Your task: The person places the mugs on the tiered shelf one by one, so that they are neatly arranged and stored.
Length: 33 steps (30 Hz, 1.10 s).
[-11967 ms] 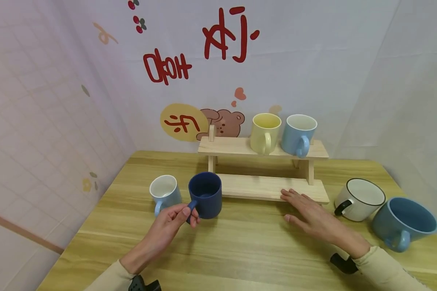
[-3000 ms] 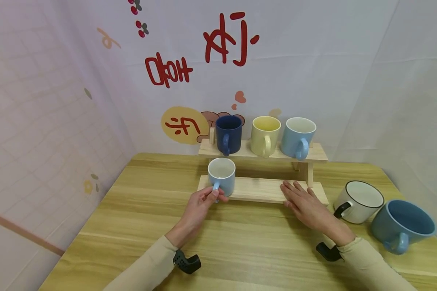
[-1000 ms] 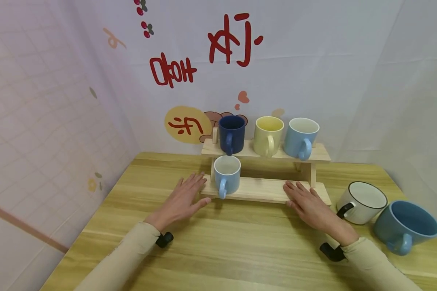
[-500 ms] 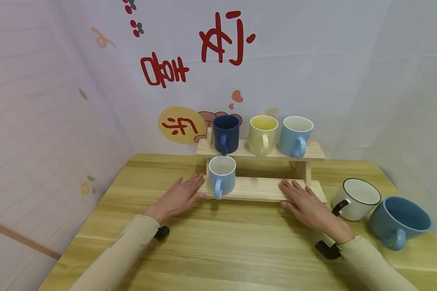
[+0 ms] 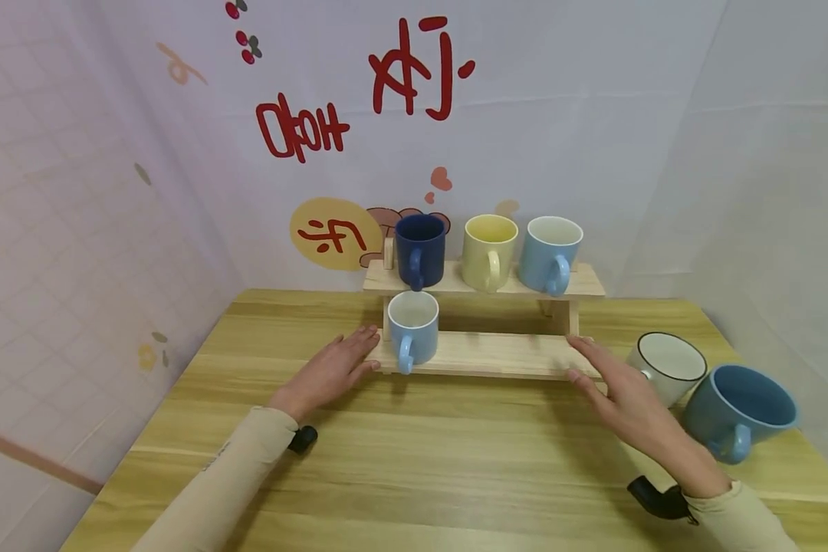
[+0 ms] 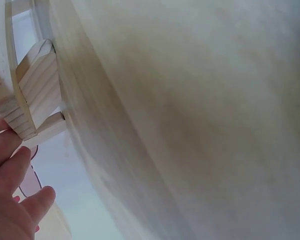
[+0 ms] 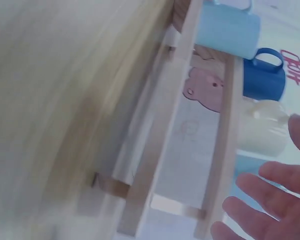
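Note:
My left hand lies with straight fingers at the left end of a two-tier wooden rack; in the left wrist view its fingertips touch the end of a board. A light blue mug stands upright on the lower tier near that hand. On the upper tier are a navy mug, a yellow mug and another light blue mug. My right hand, fingers extended, is by the rack's lower right end and holds nothing. It partly hides a white mug with a black rim.
A wide blue mug stands on the wooden table at the right, beside the white mug. Printed white cloth hangs behind the table and along both sides.
The navy mug, then the light blue mug, were set on the rack, and my left hand let go. Just now my right hand has lifted off the lower tier and moved right.

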Tool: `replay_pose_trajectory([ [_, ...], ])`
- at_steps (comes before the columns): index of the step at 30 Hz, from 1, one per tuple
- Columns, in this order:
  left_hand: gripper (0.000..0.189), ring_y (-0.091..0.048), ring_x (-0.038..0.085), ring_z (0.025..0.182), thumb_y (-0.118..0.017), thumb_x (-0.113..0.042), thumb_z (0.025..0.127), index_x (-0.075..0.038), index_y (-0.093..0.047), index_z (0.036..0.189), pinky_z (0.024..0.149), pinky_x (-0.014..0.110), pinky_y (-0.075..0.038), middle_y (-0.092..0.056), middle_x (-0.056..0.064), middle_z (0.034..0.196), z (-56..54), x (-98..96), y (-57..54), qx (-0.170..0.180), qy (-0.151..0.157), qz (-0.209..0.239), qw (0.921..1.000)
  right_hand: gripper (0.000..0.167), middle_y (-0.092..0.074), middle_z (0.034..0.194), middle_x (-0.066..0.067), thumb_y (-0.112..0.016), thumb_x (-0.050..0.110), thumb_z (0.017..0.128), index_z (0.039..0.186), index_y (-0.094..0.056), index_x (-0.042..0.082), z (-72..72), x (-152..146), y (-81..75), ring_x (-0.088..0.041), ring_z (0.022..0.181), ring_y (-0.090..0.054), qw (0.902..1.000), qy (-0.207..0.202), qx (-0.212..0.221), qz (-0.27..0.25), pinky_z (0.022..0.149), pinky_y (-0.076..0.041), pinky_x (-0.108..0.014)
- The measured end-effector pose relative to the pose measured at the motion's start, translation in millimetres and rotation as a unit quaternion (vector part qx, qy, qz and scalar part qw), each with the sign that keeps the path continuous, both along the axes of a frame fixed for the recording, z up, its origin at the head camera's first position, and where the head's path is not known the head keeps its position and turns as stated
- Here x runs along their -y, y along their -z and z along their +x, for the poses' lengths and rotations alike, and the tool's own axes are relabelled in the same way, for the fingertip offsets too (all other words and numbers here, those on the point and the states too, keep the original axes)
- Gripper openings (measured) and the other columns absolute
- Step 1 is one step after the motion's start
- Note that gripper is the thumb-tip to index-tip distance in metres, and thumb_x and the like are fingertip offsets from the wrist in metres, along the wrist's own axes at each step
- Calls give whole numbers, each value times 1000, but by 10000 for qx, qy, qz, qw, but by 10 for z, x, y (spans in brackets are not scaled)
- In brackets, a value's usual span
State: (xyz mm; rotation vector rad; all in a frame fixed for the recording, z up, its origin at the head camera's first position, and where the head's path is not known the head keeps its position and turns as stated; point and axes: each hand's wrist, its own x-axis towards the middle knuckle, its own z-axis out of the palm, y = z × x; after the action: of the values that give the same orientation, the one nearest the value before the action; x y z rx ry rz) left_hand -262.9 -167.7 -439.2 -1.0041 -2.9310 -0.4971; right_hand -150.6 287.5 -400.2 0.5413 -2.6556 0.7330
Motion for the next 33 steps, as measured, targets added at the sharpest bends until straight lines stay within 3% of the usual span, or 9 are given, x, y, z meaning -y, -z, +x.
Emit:
replay_pose_trajectory([
  [3, 61, -33, 34, 152, -51, -41, 109, -3, -43, 157, 119, 62, -29, -36, 15, 164, 16, 8, -20, -5, -38, -35, 10000, 52, -66, 128, -21, -64, 20, 105, 154, -50, 9, 120, -85, -65, -22, 78, -67, 9996, 232, -85, -141, 70, -53, -41],
  [6, 62, -33, 33, 152, -51, -40, 109, -3, -42, 158, 120, 61, -29, -35, 14, 165, 34, 4, -30, 14, -71, -66, 10000, 48, -67, 125, -16, -63, 18, 106, 152, -52, 12, 247, -191, -79, -6, 55, -43, 9985, 462, -169, -219, 55, -38, -28],
  [9, 61, -33, 32, 152, -52, -39, 109, -3, -41, 158, 119, 61, -30, -34, 14, 165, 44, 7, -41, 31, -98, -50, 9999, 45, -63, 137, -17, -63, 17, 105, 150, -56, 14, 359, -294, -75, -8, 77, -58, 9968, 685, -192, -351, 57, -43, -24],
  [12, 61, -34, 32, 152, -52, -38, 109, -3, -41, 158, 119, 61, -30, -34, 14, 165, 41, 9, -47, 38, -88, -58, 9999, 44, -62, 142, -13, -63, 17, 105, 149, -57, 19, 462, -390, -54, 1, 109, -56, 9946, 914, -159, -464, 64, -46, -19],
  [15, 61, -34, 33, 152, -52, -38, 109, -2, -41, 158, 119, 60, -30, -35, 15, 165, 35, 5, -50, 51, -80, -71, 9999, 43, -61, 142, 7, -62, 16, 106, 149, -58, 18, 553, -469, -20, 19, 111, -47, 9929, 1041, -92, -569, 71, -44, -11],
  [18, 61, -35, 33, 151, -53, -37, 109, -1, -42, 157, 119, 60, -31, -35, 16, 165, 29, -10, -51, 90, -73, -64, 9999, 39, -53, 138, 30, -60, 15, 107, 146, -60, 13, 621, -537, 18, 25, 113, -42, 9915, 1089, 26, -707, 77, -41, -3],
  [21, 60, -35, 33, 151, -53, -37, 109, -1, -43, 157, 119, 60, -32, -35, 16, 165, 34, -12, -51, 144, -101, -84, 9998, 37, -47, 134, 39, -57, 17, 108, 144, -60, 12, 663, -577, 61, 25, 115, -41, 9893, 1127, 239, -890, 80, -39, 0],
  [26, 61, -34, 32, 152, -53, -38, 109, -2, -42, 157, 119, 59, -31, -34, 15, 165, 52, -11, -61, 184, -142, -111, 9997, 40, -54, 139, 25, -53, 20, 110, 149, -54, 11, 708, -609, 166, 24, 117, -44, 9829, 1116, 715, -1278, 83, -40, 0],
  [33, 62, -34, 31, 152, -51, -39, 110, -2, -41, 158, 120, 58, -31, -33, 14, 166, 66, -7, -75, 184, -109, -87, 9997, 53, -49, 152, -25, -44, 35, 113, 156, -43, 3, 684, -597, 264, 24, 113, -39, 9646, 1380, 1673, -1500, 80, -38, -1],
])
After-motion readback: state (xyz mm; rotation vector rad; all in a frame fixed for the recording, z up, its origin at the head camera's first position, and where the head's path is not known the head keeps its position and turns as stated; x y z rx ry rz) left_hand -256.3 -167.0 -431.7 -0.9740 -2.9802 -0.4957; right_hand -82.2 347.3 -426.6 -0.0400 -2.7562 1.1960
